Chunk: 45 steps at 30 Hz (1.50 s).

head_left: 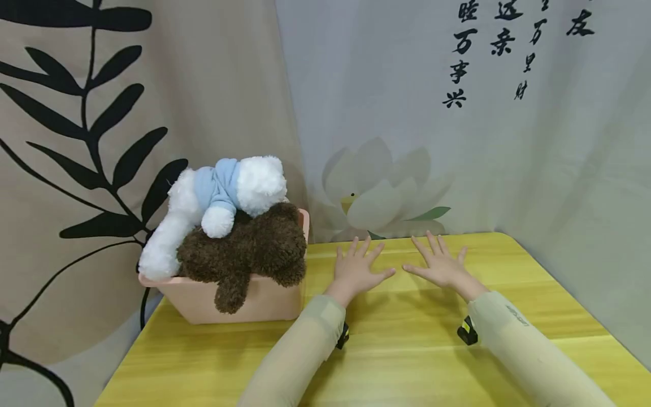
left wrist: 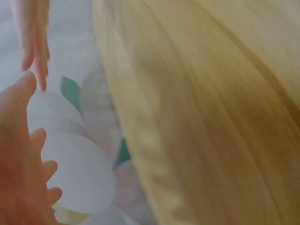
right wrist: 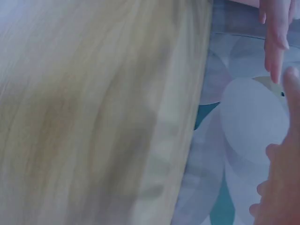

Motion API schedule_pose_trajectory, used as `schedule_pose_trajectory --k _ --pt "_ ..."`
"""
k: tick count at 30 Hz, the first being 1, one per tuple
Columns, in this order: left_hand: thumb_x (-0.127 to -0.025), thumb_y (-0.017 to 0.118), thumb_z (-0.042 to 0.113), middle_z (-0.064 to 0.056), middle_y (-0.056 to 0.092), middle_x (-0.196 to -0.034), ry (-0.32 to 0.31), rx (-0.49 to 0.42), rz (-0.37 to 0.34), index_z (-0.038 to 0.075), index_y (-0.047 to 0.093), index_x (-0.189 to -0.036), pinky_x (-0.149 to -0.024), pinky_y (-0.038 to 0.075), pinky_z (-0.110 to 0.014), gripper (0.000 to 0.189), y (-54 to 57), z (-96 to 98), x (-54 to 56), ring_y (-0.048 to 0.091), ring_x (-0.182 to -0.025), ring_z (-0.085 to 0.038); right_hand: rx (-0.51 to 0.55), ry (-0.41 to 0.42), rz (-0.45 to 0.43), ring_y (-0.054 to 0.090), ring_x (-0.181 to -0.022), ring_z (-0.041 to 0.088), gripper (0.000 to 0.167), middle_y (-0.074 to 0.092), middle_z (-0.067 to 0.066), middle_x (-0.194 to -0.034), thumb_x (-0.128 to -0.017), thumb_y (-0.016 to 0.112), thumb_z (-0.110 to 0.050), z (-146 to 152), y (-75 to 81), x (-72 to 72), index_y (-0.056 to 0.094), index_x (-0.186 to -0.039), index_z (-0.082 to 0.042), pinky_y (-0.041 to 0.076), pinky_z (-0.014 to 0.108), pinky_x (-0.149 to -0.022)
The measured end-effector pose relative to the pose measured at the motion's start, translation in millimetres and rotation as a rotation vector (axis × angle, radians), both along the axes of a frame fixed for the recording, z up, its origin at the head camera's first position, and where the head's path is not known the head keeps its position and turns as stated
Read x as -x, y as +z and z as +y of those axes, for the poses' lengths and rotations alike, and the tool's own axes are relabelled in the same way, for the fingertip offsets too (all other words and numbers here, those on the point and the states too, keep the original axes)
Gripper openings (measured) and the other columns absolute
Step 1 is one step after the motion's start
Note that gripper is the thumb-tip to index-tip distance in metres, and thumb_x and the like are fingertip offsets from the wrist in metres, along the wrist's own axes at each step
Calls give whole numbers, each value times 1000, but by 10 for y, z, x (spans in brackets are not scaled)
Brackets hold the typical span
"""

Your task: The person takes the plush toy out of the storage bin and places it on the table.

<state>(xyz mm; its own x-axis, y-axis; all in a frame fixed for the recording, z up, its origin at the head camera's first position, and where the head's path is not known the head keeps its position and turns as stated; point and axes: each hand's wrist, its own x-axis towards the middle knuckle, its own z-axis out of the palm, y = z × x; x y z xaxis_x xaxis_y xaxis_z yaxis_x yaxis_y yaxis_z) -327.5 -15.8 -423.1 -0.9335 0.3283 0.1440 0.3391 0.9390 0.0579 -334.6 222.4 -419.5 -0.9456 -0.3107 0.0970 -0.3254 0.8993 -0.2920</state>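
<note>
Both hands are held out over the yellow wood-grain table (head_left: 402,350), fingers spread and holding nothing. My left hand (head_left: 354,270) is the nearer one to a pink bin (head_left: 244,302) on the table's left side. Mirroring it, my right hand (head_left: 441,267) has its thumb pointing toward the left thumb, a small gap between them. Two plush toys lie on top of the bin: a white one in a light blue top (head_left: 218,186) and a dark brown one (head_left: 254,243). In the left wrist view, the left hand (left wrist: 21,154) shows along the left edge.
Behind the table hangs a pale curtain (head_left: 386,73) with a printed lotus and dark lettering. Another beige curtain (head_left: 218,73) with black leaf shapes covers the left. Small black devices (head_left: 467,330) sit under both sleeve cuffs.
</note>
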Motion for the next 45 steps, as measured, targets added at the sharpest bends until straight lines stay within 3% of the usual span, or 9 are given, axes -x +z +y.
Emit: schedule_pose_trajectory --k 6,13,16,21,24,29,32,37,45 --pt "-89 22 78 6 7 -161 -54 -5 110 45 13 -153 -111 10 -63 72 193 -31 -311 3 -148 -26 85 50 41 -8 -143 47 83 -8 21 -159 -93 41 -66 -77 143 -54 7 -157 -25 -19 78 -89" --pt "-94 24 70 9 1 -161 -159 -5 270 47 8 -152 -113 3 -59 64 518 -314 -925 -5 -147 -20 117 147 118 -7 -144 43 77 -10 15 -160 -97 42 -59 -340 423 -129 4 -157 -27 -15 80 -90" --pt "-96 33 65 7 8 -161 -249 -38 445 41 17 -154 -113 8 -58 64 612 -593 -1158 1 -148 -21 151 214 162 -5 -145 42 78 -11 12 -161 -97 45 -57 -552 527 -181 5 -157 -28 -15 78 -92" --pt "-97 45 55 -3 38 -152 -356 -139 822 26 46 -145 -107 27 -59 56 653 -1257 -1426 32 -140 -30 196 340 244 -6 -146 38 87 -15 7 -160 -92 54 -58 -1014 642 -291 7 -157 -26 -13 77 -96" --pt "-96 49 53 -7 47 -145 -313 -184 925 23 54 -139 -102 32 -61 53 627 -1652 -1518 43 -132 -35 226 406 296 -7 -146 36 96 -17 5 -160 -86 61 -60 -1274 698 -353 6 -157 -27 -11 77 -97" --pt "-96 48 55 -7 46 -146 -131 -169 914 25 54 -140 -103 29 -61 54 528 -2225 -1648 41 -133 -35 274 518 378 -2 -146 39 111 -16 5 -161 -73 62 -75 -1727 769 -419 5 -157 -29 -4 77 -99" --pt "-95 47 57 -6 46 -146 -63 -140 918 26 54 -139 -104 29 -60 55 458 -2433 -1674 41 -134 -35 296 590 415 -3 -146 36 121 -16 4 -161 -65 69 -76 -1940 791 -421 7 -157 -28 -1 74 -102" --pt "-95 47 56 -7 48 -145 -34 -117 927 25 56 -138 -103 30 -60 54 359 -2572 -1659 42 -132 -36 244 695 455 -8 -146 34 127 -13 6 -161 -57 80 -70 -2238 851 -408 11 -156 -32 6 73 -104" --pt "-97 46 53 -6 44 -149 -84 -130 889 25 53 -141 -104 28 -63 53 306 -2515 -1546 35 -137 -35 192 749 538 -6 -144 44 136 -8 7 -162 -45 89 -64 -2504 854 -302 15 -155 -35 10 76 -101"
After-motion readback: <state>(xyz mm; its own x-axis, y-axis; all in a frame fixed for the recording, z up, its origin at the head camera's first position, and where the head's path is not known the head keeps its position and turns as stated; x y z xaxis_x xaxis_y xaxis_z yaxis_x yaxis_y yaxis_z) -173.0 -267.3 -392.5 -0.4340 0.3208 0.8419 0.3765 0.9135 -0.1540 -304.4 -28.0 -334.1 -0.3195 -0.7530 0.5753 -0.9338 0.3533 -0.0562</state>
